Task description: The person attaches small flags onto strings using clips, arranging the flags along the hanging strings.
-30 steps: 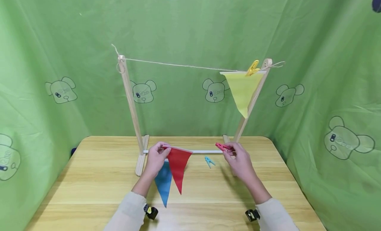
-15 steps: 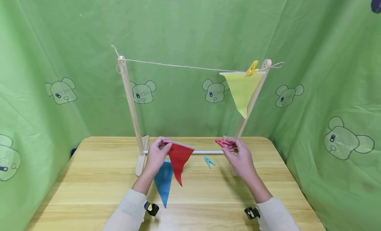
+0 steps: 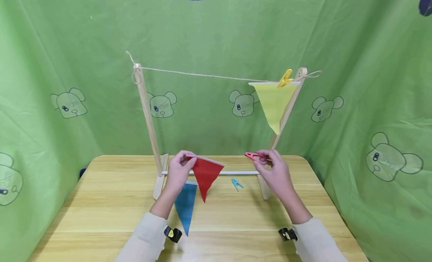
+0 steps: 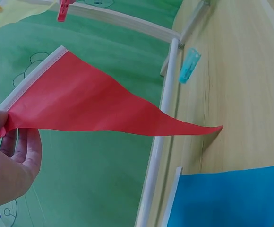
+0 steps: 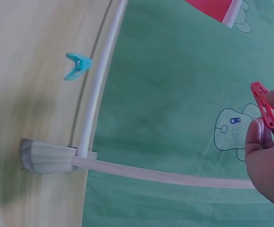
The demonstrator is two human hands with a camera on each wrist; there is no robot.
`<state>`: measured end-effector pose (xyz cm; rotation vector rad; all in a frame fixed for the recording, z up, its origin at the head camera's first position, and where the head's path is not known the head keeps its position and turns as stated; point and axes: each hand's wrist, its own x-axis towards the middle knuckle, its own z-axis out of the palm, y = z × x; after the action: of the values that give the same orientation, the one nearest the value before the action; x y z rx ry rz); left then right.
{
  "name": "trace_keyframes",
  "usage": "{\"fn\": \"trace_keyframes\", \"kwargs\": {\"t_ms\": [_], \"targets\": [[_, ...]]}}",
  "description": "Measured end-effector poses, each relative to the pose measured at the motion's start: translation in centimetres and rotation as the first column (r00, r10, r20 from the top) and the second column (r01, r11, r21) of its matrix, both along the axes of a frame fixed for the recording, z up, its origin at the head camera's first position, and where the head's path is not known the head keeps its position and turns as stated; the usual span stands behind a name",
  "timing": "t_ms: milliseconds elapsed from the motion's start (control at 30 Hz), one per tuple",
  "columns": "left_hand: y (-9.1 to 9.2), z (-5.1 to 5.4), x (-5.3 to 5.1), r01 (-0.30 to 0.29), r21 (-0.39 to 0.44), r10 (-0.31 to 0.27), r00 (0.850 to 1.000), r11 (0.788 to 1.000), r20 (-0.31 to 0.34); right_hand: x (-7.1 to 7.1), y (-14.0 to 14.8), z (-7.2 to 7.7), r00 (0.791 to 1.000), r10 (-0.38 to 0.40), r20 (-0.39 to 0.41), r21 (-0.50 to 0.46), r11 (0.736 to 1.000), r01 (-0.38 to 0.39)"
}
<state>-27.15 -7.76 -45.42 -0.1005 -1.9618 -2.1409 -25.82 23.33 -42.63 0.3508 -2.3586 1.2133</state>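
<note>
My left hand (image 3: 180, 170) pinches a red triangular pennant (image 3: 207, 173) by the left end of its white top edge, and the cloth hangs point down above the table. In my right hand (image 3: 275, 172) a red clothespin (image 5: 263, 104) is held between thumb and fingers, apart from the pennant. A blue pennant (image 3: 186, 204) lies on the table below the left hand. Between the hands, a light-blue clothespin (image 3: 237, 184) rests on the wood. Higher up, a yellow pennant (image 3: 274, 102) hangs from a string (image 3: 202, 75), clipped by a yellow clothespin (image 3: 285, 78) near the right post.
Two wooden posts, the left post (image 3: 147, 115) and the right post (image 3: 293, 108), stand on feet at the table's (image 3: 229, 224) back, joined low by a white rod (image 3: 237, 172). A green cloth (image 3: 202, 130) with animal prints surrounds the table.
Both hands have risen slightly, carrying the red pennant and the red clothespin upward. The red pennant has also shifted a little right. The blue pennant and light-blue clothespin stay put.
</note>
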Motion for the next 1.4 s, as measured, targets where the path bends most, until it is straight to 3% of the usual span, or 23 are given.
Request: {"fn": "trace_keyframes", "kwargs": {"t_ms": [333,800,1033,1400], "targets": [[0.5,1.4,0.1,0.002,-0.003,-0.002,1.000,1.000,-0.010,-0.1,-0.1,1.6,0.999,0.033,-0.022,-0.074,0.997,-0.035],[1.2,3.3,-0.4,0.021,-0.006,-0.021,0.999,1.000,-0.038,-1.1,-0.3,4.4,0.994,0.096,-0.048,-0.120,0.988,-0.101],[1.4,4.1,-0.7,0.033,0.017,-0.032,0.998,0.999,-0.047,-1.1,-0.4,5.7,0.997,0.072,-0.042,-0.103,0.992,-0.076],[1.3,5.5,-1.3,0.023,0.022,-0.021,0.997,1.000,-0.073,-1.4,-0.1,7.9,0.990,0.097,-0.100,-0.101,0.989,-0.107]]}}
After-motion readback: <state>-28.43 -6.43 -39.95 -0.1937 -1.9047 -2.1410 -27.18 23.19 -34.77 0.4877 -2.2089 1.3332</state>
